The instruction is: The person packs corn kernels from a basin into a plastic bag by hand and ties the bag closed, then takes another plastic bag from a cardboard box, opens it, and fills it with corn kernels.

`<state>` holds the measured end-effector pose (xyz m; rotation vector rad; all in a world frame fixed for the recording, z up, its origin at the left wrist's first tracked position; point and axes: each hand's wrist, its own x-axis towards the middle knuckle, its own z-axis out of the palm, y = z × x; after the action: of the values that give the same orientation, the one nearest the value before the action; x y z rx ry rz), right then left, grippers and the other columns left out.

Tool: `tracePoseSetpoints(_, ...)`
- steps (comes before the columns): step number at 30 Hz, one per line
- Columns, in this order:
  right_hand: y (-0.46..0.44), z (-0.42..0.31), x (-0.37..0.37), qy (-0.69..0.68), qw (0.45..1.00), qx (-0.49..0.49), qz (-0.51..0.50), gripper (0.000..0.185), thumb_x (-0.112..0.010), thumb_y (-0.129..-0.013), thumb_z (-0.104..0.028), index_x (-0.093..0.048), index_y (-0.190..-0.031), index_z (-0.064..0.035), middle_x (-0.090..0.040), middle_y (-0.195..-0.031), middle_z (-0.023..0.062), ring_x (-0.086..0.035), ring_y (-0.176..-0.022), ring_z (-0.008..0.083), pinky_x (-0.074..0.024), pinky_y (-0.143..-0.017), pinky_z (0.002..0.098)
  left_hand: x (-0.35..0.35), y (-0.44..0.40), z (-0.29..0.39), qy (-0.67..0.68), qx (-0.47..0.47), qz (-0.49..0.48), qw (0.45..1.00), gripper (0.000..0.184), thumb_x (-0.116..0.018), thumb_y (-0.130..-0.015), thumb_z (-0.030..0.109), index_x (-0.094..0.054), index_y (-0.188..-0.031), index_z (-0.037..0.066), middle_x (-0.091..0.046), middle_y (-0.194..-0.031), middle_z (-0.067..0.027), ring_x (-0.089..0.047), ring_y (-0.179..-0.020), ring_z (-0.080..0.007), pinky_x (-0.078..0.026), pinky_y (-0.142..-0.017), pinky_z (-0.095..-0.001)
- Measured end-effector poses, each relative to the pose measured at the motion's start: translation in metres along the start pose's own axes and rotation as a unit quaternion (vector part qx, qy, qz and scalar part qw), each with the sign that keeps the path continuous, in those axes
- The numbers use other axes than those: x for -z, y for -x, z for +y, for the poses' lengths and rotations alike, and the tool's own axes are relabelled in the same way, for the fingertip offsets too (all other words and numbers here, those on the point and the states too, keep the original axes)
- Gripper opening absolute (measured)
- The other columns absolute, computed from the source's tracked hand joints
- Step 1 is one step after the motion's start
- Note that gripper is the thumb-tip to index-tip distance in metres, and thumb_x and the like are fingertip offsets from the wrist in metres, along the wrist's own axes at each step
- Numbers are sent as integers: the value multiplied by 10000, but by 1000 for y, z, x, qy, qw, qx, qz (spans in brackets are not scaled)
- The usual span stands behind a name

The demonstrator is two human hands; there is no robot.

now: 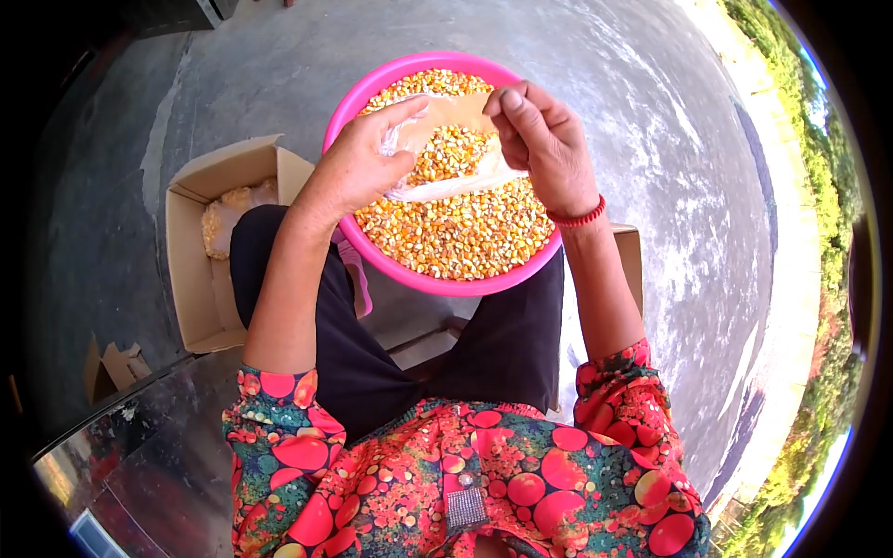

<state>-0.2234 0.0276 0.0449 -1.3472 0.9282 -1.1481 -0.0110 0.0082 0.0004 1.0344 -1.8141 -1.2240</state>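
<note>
A pink basin [337, 123] full of loose corn kernels [456, 237] sits in front of me, between my knees. Over the kernels lies a clear plastic bag [419, 193] with corn in its mouth and a tan inner surface. My left hand [358, 160] is at the bag's left edge, thumb and forefinger spread around the plastic; its other fingers are hidden. Above the bag's right side, my right hand [544, 139] is closed, thumb pressed to curled fingers. Whatever it may pinch does not show. A red bracelet [579, 216] circles that wrist.
An open cardboard box [186, 270] stands left of my knee, with a filled bag of corn [228, 221] inside. Another cardboard box [628, 262] shows partly behind my right forearm. Torn cardboard [121, 365] lies at lower left. Grey concrete floor [651, 121] surrounds the basin.
</note>
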Motion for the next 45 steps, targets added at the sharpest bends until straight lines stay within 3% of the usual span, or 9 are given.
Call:
tracePoseSetpoints(7, -32, 40, -7, 83, 992, 46, -79, 164, -553, -914, -146, -649, -873, -20, -631, -759, 0, -571, -718, 62, -466, -695, 225, 2, 1, -4, 12, -8, 9, 1000, 576, -519, -763, -58, -447, -1333, -21, -530, -1279, -109, -506, -1132, -137, -412, -948, -259)
tracePoseSetpoints(9, -23, 48, -4, 266, 954, 91, -102, 135, -599, -875, -119, -644, -847, 5, -650, -772, 36, -592, -717, 86, -479, -708, 237, 3, 2, -2, 2, -17, 16, 1000, 575, -517, -764, -55, -448, -1334, -18, -531, -1277, -108, -507, -1133, -135, -412, -947, -257)
tracePoseSetpoints(15, 20, 24, -10, 292, 946, 56, -129, 82, -631, -827, -86, -637, -819, -5, -599, -703, 91, -571, -581, 163, -455, -543, 290, 2, 1, 3, 6, -7, -1, 1000, 595, -506, -751, -56, -447, -1341, -6, -540, -1265, -97, -524, -1070, -114, -430, -904, -242)
tracePoseSetpoints(17, 35, 46, -9, 295, 917, 96, -252, 71, -627, -807, -75, -640, -846, -17, -608, -772, 101, -611, -673, 220, -484, -607, 315, 1, 1, 7, 37, 9, -14, 999, 598, -497, -745, -62, -449, -1339, -8, -540, -1263, -91, -527, -1044, -105, -437, -883, -235)
tracePoseSetpoints(23, 55, 104, -9, 494, 801, 232, -247, 228, -631, -787, -140, -629, -1010, -95, -578, -1055, 91, -543, -1056, 275, -428, -882, 391, -2, -1, 1, 8, -6, -5, 1000, 586, -495, -744, -61, -463, -1327, -9, -539, -1265, -89, -522, -1073, -114, -424, -913, -243)
tracePoseSetpoints(27, 56, 116, 5, 500, 804, 183, -263, 180, -636, -781, -206, -596, -931, -115, -541, -958, 69, -529, -1007, 258, -389, -919, 400, 0, -1, -4, 3, -11, 0, 1000, 579, -505, -747, -56, -469, -1323, -8, -526, -1286, -96, -507, -1124, -130, -396, -963, -259)
tracePoseSetpoints(33, 55, 118, 19, 513, 802, 195, -237, 117, -609, -838, -178, -581, -815, -67, -540, -801, 90, -576, -786, 266, -486, -678, 373, 1, 0, -3, 11, -12, -1, 1000, 566, -523, -755, -48, -473, -1317, -13, -503, -1312, -123, -478, -1187, -158, -362, -1006, -272)
tracePoseSetpoints(41, 42, 84, 13, 351, 911, 134, -167, 194, -608, -871, -179, -592, -776, -11, -588, -673, 140, -584, -634, 314, -471, -596, 382, -1, -1, -6, 9, -16, 1, 1000, 561, -517, -757, -54, -473, -1315, -16, -541, -1249, -113, -518, -1112, -150, -404, -959, -266)
tracePoseSetpoints(45, 27, 25, 5, 210, 966, 59, -138, 273, -567, -932, -206, -603, -770, 10, -557, -636, 50, -515, -607, 121, -409, -565, 275, 0, 0, -5, -6, -24, 3, 1000, 568, -513, -756, -61, -467, -1320, -15, -544, -1241, -106, -523, -1099, -144, -411, -947, -264)
